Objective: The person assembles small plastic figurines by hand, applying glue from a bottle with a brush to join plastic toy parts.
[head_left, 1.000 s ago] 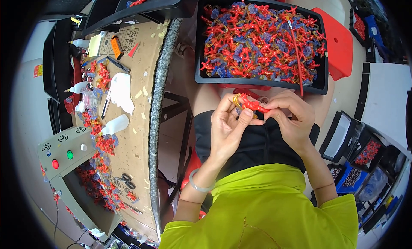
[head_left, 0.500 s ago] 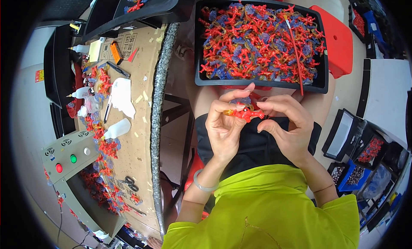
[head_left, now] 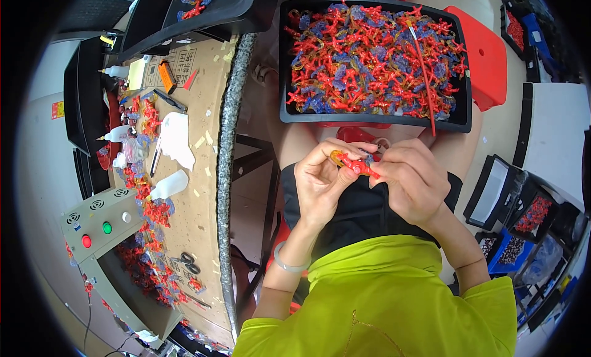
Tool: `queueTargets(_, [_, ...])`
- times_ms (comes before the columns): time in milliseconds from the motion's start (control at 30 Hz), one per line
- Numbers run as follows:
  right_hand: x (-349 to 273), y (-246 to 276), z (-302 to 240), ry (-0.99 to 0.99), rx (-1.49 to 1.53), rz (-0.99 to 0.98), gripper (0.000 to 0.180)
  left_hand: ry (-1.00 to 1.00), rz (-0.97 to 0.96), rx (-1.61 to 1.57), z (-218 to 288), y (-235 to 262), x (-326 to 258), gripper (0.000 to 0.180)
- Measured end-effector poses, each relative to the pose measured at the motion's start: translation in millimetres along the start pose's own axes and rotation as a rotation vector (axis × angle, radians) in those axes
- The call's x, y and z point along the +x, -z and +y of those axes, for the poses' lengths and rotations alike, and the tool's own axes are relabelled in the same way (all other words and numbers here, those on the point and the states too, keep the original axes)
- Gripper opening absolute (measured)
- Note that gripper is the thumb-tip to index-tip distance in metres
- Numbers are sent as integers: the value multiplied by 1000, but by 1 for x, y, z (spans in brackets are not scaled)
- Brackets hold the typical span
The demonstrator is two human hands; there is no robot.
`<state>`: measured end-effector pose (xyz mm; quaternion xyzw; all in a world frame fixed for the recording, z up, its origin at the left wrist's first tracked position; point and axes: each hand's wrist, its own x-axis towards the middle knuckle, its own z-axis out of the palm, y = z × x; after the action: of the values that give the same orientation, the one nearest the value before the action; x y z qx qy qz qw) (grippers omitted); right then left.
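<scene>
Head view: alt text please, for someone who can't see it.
Both hands, left hand and right hand, pinch a small red plastic piece over the lap. A black tray heaped with red and blue pieces rests on the knees.

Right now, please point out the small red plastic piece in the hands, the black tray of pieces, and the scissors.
small red plastic piece (head_left: 357, 166), head view, its middle.
black tray (head_left: 284, 61), head view, left wall.
scissors (head_left: 188, 263), head view, handles.

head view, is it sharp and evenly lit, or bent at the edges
Head view: bright, even light with soft shadows; the hands and the small red piece they hold are in focus, as is the tray; fisheye bends the table edge into a curve, and the corners are black.
</scene>
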<state>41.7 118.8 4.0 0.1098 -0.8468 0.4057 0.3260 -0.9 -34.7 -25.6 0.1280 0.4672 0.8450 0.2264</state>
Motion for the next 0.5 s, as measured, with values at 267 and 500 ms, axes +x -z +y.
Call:
queueTargets(267, [-7, -3, 1, 85, 5, 5, 21, -49, -65, 61, 6, 2, 2, 20])
queueTargets(500, [-8, -3, -2, 94, 22, 27, 22, -79, -85, 112, 14, 2, 2, 18])
